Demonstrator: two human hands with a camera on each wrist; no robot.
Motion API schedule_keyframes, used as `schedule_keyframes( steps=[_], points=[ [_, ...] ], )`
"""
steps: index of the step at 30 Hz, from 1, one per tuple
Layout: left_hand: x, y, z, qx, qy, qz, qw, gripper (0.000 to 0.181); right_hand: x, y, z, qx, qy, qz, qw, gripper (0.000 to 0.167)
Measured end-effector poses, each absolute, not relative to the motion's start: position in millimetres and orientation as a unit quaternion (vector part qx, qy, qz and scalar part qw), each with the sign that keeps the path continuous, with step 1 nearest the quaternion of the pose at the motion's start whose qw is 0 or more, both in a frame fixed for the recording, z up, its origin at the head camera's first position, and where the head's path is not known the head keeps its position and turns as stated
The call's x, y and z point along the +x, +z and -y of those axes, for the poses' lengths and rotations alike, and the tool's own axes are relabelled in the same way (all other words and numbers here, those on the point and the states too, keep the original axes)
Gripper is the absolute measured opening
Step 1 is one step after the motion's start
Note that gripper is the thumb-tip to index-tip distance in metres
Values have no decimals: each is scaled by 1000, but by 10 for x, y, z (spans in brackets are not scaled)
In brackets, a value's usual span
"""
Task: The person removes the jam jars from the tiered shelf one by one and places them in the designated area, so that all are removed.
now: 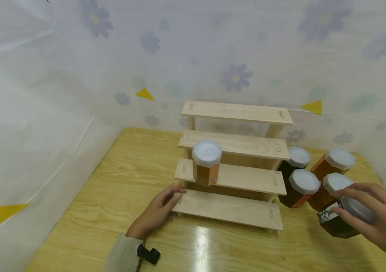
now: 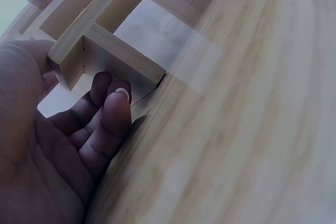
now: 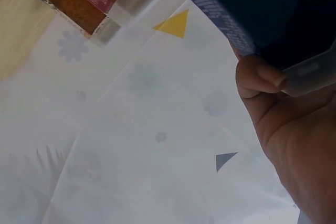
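Note:
A stepped wooden display rack with several tiers stands on the table. My left hand grips the left end of its lowest tier; in the left wrist view the curled fingers are beside the end support. At the right, my right hand holds a dark jar with a whitish lid and a black-and-white label, tilted. The right wrist view shows the thumb against the lid edge of this jar. One orange-brown jar with a white lid stands on the second tier from the bottom, towards the left.
Right of the rack are a dark jar at the back, a red-labelled dark jar, and amber jars close together. The wood-grain table meets a flower-patterned sheet behind and at the sides.

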State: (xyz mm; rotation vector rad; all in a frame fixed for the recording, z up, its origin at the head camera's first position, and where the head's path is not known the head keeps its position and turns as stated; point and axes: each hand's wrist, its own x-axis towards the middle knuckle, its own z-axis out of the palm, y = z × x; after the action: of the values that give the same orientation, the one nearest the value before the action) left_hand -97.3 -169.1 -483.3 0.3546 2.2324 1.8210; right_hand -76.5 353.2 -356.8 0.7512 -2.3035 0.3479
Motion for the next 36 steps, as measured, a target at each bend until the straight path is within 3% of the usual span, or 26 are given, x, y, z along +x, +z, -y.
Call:
schedule_keyframes(
  steps=[18,36],
  points=[
    [-986,-4839,1686,131,614,-771,108,28,-655,-3925,-3788,237,135,911,308,83],
    [-989,-4869,1698,135,611,-773,107,28,-627,-4123,-3907,240,105,921,290,84]
  ],
)
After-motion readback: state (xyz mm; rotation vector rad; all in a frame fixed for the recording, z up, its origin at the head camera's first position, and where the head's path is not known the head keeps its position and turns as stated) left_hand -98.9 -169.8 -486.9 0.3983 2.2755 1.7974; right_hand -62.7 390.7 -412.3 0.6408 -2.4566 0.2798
